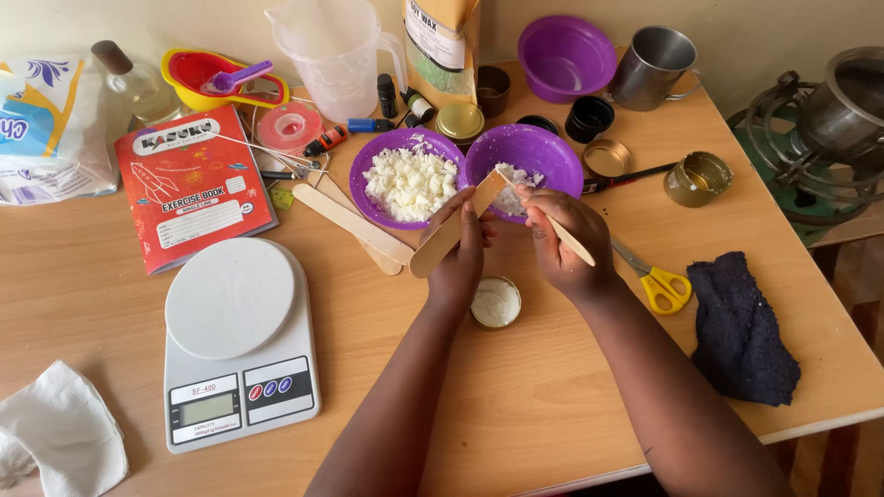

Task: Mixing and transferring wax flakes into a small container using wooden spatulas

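Wooden flat stick in left hand, thin stick in right hand.

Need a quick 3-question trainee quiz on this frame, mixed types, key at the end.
1. True or false: the left hand holds a wide flat wooden stick.
2. Which thing lies on the table beside the right hand?
A. yellow-handled scissors
B. white digital kitchen scale
C. red exercise book
3. Fill in: the small round tin below the hands holds a ___ solid.

Key: 1 true; 2 A; 3 white
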